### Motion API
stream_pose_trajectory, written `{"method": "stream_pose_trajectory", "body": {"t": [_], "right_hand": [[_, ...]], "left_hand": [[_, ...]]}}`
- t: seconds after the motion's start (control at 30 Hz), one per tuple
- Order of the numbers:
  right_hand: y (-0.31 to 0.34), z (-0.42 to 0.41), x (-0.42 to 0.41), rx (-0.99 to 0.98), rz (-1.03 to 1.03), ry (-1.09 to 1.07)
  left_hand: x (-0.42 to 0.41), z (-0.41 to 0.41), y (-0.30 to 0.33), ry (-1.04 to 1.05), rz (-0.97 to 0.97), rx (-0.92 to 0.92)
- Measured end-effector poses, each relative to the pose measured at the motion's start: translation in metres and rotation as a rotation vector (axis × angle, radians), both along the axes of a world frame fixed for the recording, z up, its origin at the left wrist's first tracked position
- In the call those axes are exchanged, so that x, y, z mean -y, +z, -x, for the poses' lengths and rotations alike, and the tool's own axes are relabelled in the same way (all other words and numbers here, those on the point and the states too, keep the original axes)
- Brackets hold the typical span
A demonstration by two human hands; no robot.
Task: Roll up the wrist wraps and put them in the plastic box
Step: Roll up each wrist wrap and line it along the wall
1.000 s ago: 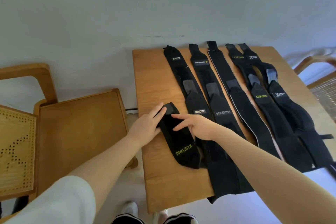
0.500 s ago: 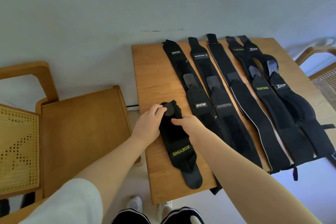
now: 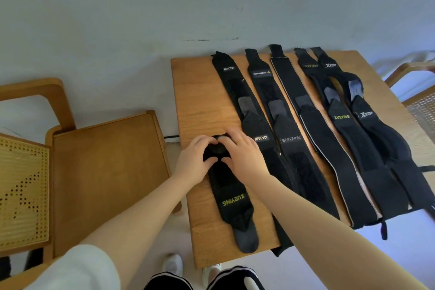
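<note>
1. Under both hands, at the left part of the wooden table [image 3: 195, 92], we note the rolled far end of the nearest wrist wrap [image 3: 229, 198]; yellow "XUEYING" reads upside down on its flat part, below the grip.
2. Left hand [image 3: 195, 160] and right hand [image 3: 242, 155] curl fingers and thumbs around the roll, pinching it between them. A ring shows on the right hand.
3. Right of the grip lie five flat wraps [image 3: 303, 139]; legible labels: "BOKEERSI", "XUEYING", "XTEP".
4. Versus 0.5 s ago: the far end was only folded over; now it is a tighter roll, both hands closed over it.
</note>
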State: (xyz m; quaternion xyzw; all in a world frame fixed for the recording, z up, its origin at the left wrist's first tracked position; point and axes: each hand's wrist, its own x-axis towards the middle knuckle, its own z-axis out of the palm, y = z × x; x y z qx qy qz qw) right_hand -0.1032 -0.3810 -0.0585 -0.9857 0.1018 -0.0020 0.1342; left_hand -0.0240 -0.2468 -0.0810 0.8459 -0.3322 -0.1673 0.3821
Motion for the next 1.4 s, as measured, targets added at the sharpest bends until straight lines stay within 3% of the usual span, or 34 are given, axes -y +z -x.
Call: {"method": "stream_pose_trajectory", "body": {"t": [0.23,0.33,0.47,0.57,0.7,0.8,1.0,1.1,1.13,1.23,1.27,1.33,1.4], "right_hand": [[0.000,-0.007,0.021,-0.001,0.449,0.342],[0.000,-0.013,0.022,0.073,0.476,0.414],[0.002,-0.021,0.021,0.024,0.444,0.485],[0.008,-0.030,0.023,-0.072,0.316,0.333],[0.019,-0.058,0.036,-0.248,-0.062,0.064],[0.009,-0.073,0.041,-0.299,-0.189,-0.065],[0.003,-0.086,0.049,-0.503,-0.108,-0.098],[0.001,-0.096,0.049,-0.569,-0.169,-0.119],[-0.005,-0.096,0.050,-0.585,-0.321,-0.234],[0.000,-0.093,0.051,-0.439,-1.089,-0.791],[0.000,-0.092,0.052,-0.398,-1.166,-0.867],[0.010,-0.091,0.045,-0.442,-1.214,-0.826],[0.019,-0.087,0.031,-0.397,-1.049,-0.601]], "left_hand": [[-0.001,0.001,0.002,0.114,-0.025,-0.125],[0.001,0.000,0.001,0.098,-0.062,-0.136],[0.006,0.004,0.002,0.127,-0.087,-0.141],[0.007,0.007,0.002,0.149,-0.097,-0.122],[0.003,0.009,0.001,0.101,-0.098,-0.110],[0.002,0.006,0.001,0.073,-0.123,-0.110],[0.003,0.001,0.003,0.052,-0.160,-0.124],[0.003,0.001,0.004,0.042,-0.171,-0.108],[0.002,0.001,0.004,0.033,-0.183,-0.094],[0.000,0.007,0.003,-0.005,-0.215,-0.048],[0.000,0.009,0.003,-0.011,-0.216,-0.038],[0.002,0.008,0.004,-0.017,-0.208,-0.026],[0.004,0.006,0.004,-0.027,-0.201,-0.024]]}}
